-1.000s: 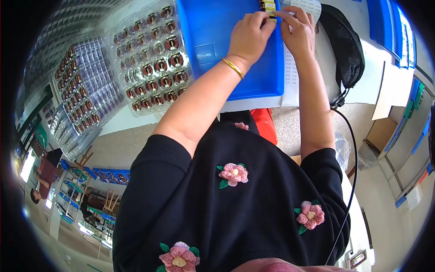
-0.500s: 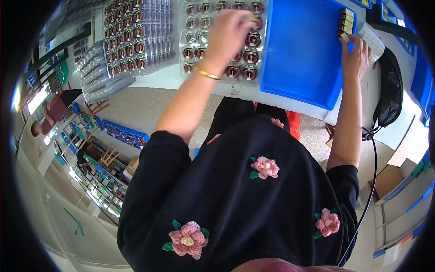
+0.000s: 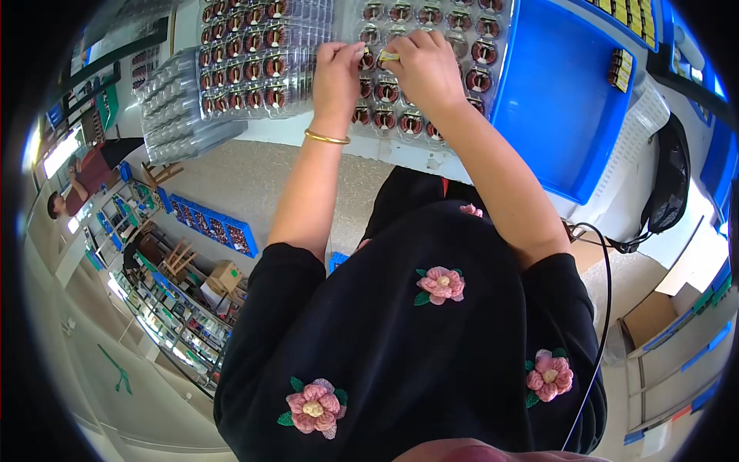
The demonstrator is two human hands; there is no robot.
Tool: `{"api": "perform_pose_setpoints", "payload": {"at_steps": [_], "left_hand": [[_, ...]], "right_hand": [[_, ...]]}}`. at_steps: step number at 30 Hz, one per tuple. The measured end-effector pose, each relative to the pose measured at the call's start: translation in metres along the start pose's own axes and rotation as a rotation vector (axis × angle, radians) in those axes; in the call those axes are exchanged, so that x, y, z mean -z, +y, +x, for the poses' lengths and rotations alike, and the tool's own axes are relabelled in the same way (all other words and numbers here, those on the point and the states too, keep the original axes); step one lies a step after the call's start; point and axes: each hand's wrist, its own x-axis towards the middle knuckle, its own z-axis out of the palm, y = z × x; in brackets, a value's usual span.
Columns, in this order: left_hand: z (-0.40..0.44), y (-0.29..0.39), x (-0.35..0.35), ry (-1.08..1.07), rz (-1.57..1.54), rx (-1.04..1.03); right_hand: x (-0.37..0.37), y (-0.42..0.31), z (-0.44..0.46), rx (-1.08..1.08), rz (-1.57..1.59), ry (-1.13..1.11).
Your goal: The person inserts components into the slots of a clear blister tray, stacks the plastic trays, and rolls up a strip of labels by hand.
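A clear plastic blister tray [image 3: 445, 17] holds rows of toroidal copper coils [image 3: 483, 52] in its pockets. Above its left part, my right hand [image 3: 428, 71] pinches a small yellow-labelled block [image 3: 389, 56]. Close beside it, my left hand [image 3: 337, 81], with a gold bracelet at the wrist, has thumb and index finger pinched together; a small pale bit shows at the tips, too small to name. Both hands hide some of the pockets. A short row of similar yellow-labelled blocks [image 3: 620, 69] lies in the blue tray [image 3: 550, 108] to the right.
Stacked blister trays with coils [image 3: 254, 65] stand at the left, beside clear trays [image 3: 173, 104]. More yellow-labelled pieces [image 3: 627, 15] sit at the upper right. A black mesh bag [image 3: 666, 173] and cable lie at the right. Another person [image 3: 88, 181] is far off at the left.
My right hand has gone from the yellow-labelled blocks at the blue tray's right edge to the coil tray, carrying one block. My left hand has shifted left over the coils. The view has turned slightly.
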Motion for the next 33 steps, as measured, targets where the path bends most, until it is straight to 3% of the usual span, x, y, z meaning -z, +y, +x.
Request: {"api": "perform_pose_setpoints", "payload": {"at_steps": [6, 12, 14, 17, 18, 19, 22, 25, 28, 31, 33], "left_hand": [[0.008, 0.011, 0.006, 0.028, 0.032, 0.019], [0.017, 0.0, 0.011, -0.172, 0.058, -0.055], [0.01, 0.008, 0.0, -0.094, 0.153, 0.119], [0.019, 0.062, -0.004, -0.106, 0.032, 0.059], [0.029, 0.088, -0.012, -0.092, 0.026, -0.161], [0.038, 0.116, -0.024, -0.157, -0.077, -0.225], [0.065, 0.194, -0.078, -0.216, -0.406, -0.36], [0.089, 0.25, -0.142, -0.123, -0.535, -0.484], [0.098, 0.29, -0.179, -0.053, -0.624, -0.533], [0.089, 0.302, -0.188, -0.223, -0.554, -0.462], [0.086, 0.307, -0.192, -0.199, -0.604, -0.449]], "right_hand": [[-0.016, 0.003, 0.007, -0.023, -0.161, -0.086], [0.021, 0.038, -0.009, 0.054, -0.003, 0.199], [0.064, 0.069, -0.021, 0.063, 0.017, 0.341], [0.14, 0.139, -0.051, -0.114, -0.246, 0.51], [0.162, 0.163, -0.062, -0.156, -0.312, 0.558], [0.181, 0.181, -0.072, -0.174, -0.435, 0.57], [0.205, 0.219, -0.084, -0.231, -0.519, 0.503], [0.204, 0.228, -0.082, -0.209, -0.517, 0.422], [0.2, 0.223, -0.085, -0.262, -0.525, 0.418], [0.198, 0.228, -0.091, -0.23, -0.519, 0.463], [0.199, 0.227, -0.095, -0.187, -0.517, 0.464]]}}
